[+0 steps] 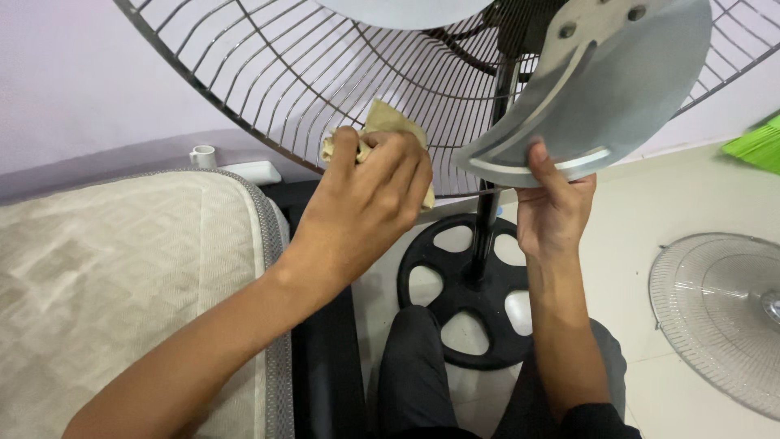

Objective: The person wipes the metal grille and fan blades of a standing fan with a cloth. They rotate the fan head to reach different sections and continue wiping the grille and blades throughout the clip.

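A standing fan fills the upper view, with its dark wire rear grille [276, 81] and grey metal blades. My left hand [370, 203] is closed on a crumpled tan cloth [386, 122] and presses it against the lower part of the grille. My right hand [552, 207] grips the bottom edge of one grey fan blade [617, 81] with the thumb on its face. The fan's black pole [491, 203] runs down to a round black base [471, 284] with oval holes, just beyond my knees in dark trousers.
A mattress [122, 276] in beige woven cover lies at the left, with a dark frame beside it. The detached front grille [723, 317] lies flat on the pale tiled floor at right. A green object [756, 146] shows at the right edge. A small white fitting [203, 154] stands by the wall.
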